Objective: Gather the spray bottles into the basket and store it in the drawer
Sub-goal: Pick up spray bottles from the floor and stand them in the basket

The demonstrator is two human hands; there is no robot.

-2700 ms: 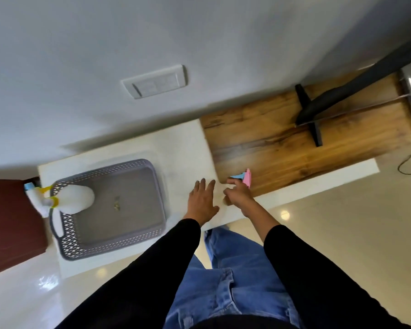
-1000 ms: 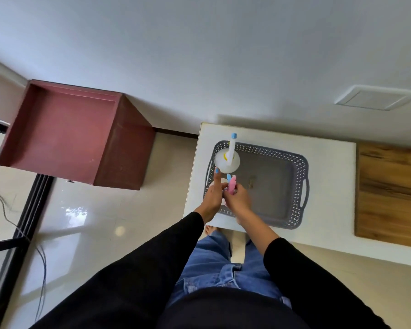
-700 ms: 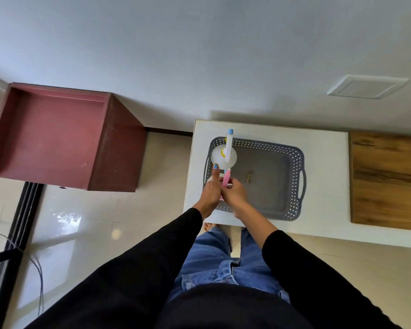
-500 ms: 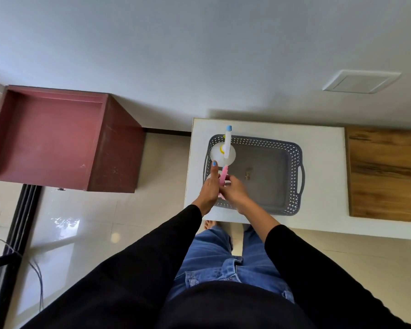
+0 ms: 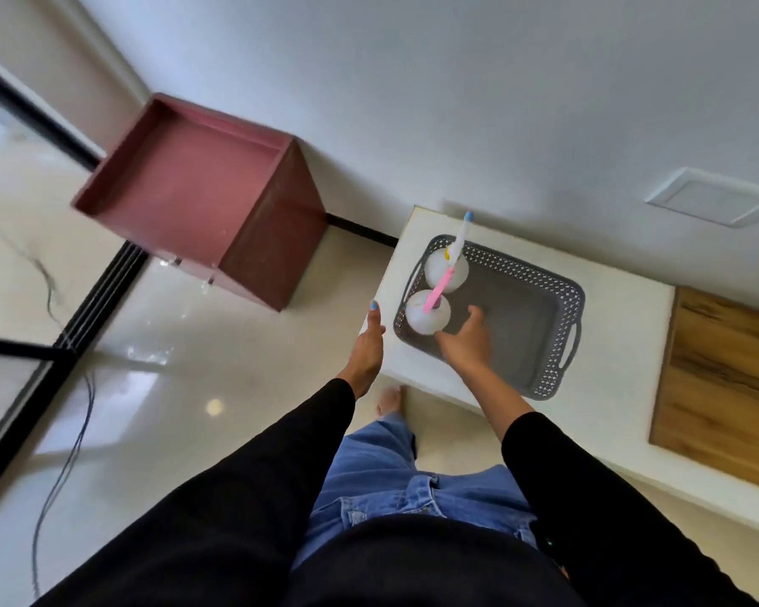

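Note:
A grey perforated basket [image 5: 557, 295] sits on a white counter [image 5: 623, 326]. Two white spray bottles stand upright in its left end: one with a pink nozzle [image 5: 426, 319] at the near corner, one with a white and blue nozzle [image 5: 450, 267] behind it. My right hand [image 5: 467, 339] hovers over the basket's near rim, just right of the pink-nozzle bottle, fingers apart and holding nothing. My left hand [image 5: 369, 343] is off the counter's left edge, flat and open.
A dark red open-topped cabinet [image 5: 198, 199] stands on the glossy floor to the left. A wooden surface [image 5: 728, 387] adjoins the counter on the right. A wall plate [image 5: 715, 199] is on the grey wall. A cable [image 5: 58, 466] lies on the floor.
Both hands held the pink-nozzle bottle over the basket's left end; now it stands in the basket and both hands have let go and drawn apart. The view has tilted.

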